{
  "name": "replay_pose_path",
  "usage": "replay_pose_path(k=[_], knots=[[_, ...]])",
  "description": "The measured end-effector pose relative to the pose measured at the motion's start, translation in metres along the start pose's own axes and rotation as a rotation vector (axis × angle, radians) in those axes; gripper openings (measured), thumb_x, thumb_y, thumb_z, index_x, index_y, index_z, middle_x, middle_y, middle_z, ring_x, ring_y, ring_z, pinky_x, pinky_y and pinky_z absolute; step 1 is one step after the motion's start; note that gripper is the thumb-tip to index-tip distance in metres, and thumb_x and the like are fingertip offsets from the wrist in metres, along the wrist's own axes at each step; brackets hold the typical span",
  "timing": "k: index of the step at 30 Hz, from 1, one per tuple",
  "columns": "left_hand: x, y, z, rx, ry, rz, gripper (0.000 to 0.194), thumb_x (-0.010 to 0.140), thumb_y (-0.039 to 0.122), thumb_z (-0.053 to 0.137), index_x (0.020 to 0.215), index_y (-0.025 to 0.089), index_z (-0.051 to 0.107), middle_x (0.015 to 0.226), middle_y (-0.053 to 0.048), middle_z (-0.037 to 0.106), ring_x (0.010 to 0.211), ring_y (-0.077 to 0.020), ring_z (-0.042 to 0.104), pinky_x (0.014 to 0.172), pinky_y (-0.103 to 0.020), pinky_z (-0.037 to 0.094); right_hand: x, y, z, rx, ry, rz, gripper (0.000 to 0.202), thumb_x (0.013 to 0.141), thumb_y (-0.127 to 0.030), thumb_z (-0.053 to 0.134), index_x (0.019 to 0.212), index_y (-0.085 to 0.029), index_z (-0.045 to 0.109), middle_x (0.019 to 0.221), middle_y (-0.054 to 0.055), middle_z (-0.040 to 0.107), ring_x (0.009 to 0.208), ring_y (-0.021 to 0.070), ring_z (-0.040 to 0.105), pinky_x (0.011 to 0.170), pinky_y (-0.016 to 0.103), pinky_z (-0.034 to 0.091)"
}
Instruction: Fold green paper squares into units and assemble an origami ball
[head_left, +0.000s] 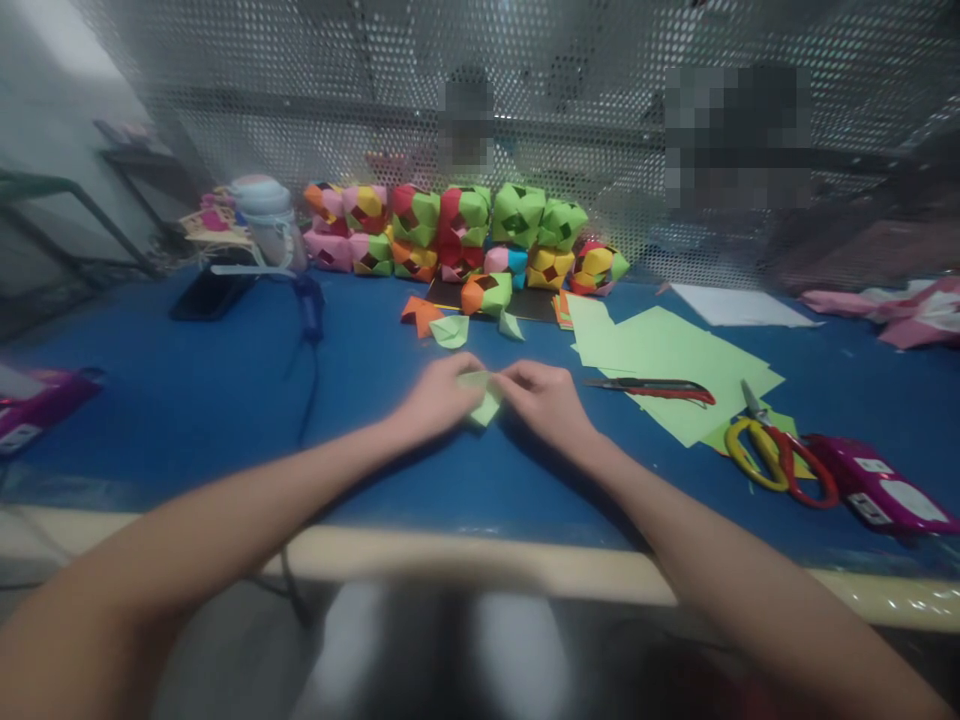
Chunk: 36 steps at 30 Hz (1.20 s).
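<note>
- A small piece of light green paper (489, 408) is sitting at the centre of the frame, between the two hands.
- The left hand (444, 394) is pinching its left side; the right hand (549, 402) is pinching near its upper right corner.
- Its lower tip is sticking out free below both grips, pointing toward the bottom of the frame.
- Being paper, it is probably feeling very light and thin, creasing or tearing easily; its edges and corners are likely offering the best hold, under gentle fingertip pressure.
</note>
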<state>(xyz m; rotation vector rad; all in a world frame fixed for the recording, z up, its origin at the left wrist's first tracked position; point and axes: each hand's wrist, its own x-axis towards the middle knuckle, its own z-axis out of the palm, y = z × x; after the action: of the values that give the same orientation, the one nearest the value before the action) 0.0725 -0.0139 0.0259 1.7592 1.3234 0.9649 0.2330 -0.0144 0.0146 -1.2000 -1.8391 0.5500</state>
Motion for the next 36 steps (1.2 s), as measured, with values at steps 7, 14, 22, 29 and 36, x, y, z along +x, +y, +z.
replay_pose_path(k=[7,14,22,29,36], knots=[[0.003,-0.006,0.003,-0.251,0.146,-0.093,0.004,0.067,0.017,0.060,0.069,0.016,0.057,0.063,0.001,0.058,0.056,-0.0109,0.050,0.051,-0.023,0.038,0.001,-0.006,0.000,0.156,-0.035,0.164,0.028,0.078,-0.043,0.053,0.070,-0.018,0.061,0.061,0.000,0.058,0.059,0.0133,0.051,0.059,0.025,0.040],[0.001,-0.006,0.003,-0.242,0.086,-0.073,0.005,0.069,0.020,0.062,0.071,0.015,0.061,0.068,0.001,0.060,0.062,-0.0113,0.053,0.056,-0.023,0.039,-0.001,-0.002,0.004,0.098,-0.068,0.149,0.021,0.074,-0.035,0.052,0.063,-0.018,0.058,0.058,-0.001,0.057,0.056,0.0122,0.048,0.058,0.026,0.039],[-0.001,-0.004,0.002,-0.204,-0.010,-0.071,0.022,0.073,0.035,0.064,0.067,0.014,0.063,0.065,0.000,0.059,0.060,-0.0116,0.051,0.055,-0.025,0.039,0.000,-0.003,0.004,0.150,0.017,0.110,0.020,0.074,-0.038,0.055,0.072,-0.018,0.060,0.066,0.000,0.060,0.061,0.0129,0.050,0.060,0.026,0.040],[-0.002,-0.004,0.003,-0.177,-0.073,-0.083,0.019,0.074,0.033,0.064,0.066,0.016,0.060,0.064,0.001,0.057,0.057,-0.0113,0.050,0.055,-0.025,0.039,0.001,-0.005,0.002,0.199,-0.001,0.170,0.022,0.074,-0.039,0.055,0.066,-0.018,0.058,0.062,-0.001,0.058,0.060,0.0129,0.049,0.058,0.026,0.040],[0.000,-0.011,0.006,-0.217,0.023,-0.030,0.021,0.074,0.035,0.062,0.078,0.015,0.065,0.073,-0.003,0.063,0.066,-0.0139,0.055,0.063,-0.028,0.044,0.001,-0.001,0.004,0.176,0.013,0.176,0.021,0.073,-0.038,0.057,0.066,-0.018,0.058,0.061,-0.001,0.056,0.059,0.0124,0.048,0.058,0.026,0.040]])
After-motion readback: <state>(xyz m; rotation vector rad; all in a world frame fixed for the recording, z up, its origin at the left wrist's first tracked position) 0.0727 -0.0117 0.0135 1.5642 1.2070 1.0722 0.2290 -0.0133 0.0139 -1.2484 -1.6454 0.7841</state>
